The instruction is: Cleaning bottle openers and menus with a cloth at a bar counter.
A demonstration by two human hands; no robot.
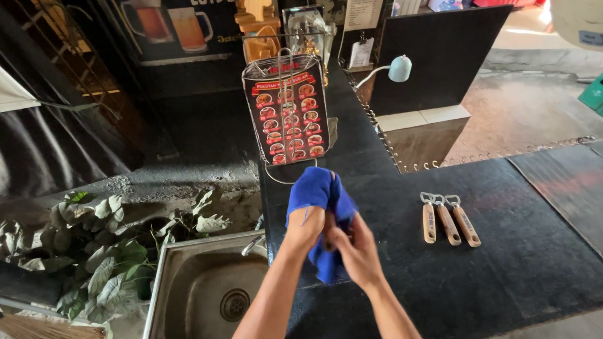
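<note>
A blue cloth (321, 192) is bunched up between both my hands above the black counter (518, 262). My left hand (305, 227) is wrapped in the cloth from the left side. My right hand (355, 248) grips the cloth's lower part, fingers closed; something small and brown shows between the hands, too hidden to identify. Three bottle openers with wooden handles (448, 220) lie side by side on the counter to the right of my hands.
A wire stand with a picture menu card (286, 110) sits on the counter behind my hands. A steel sink (212, 293) lies lower left, with leafy plants (104, 250) and a broom (47, 335) beyond. A small desk lamp (398, 68) stands further back.
</note>
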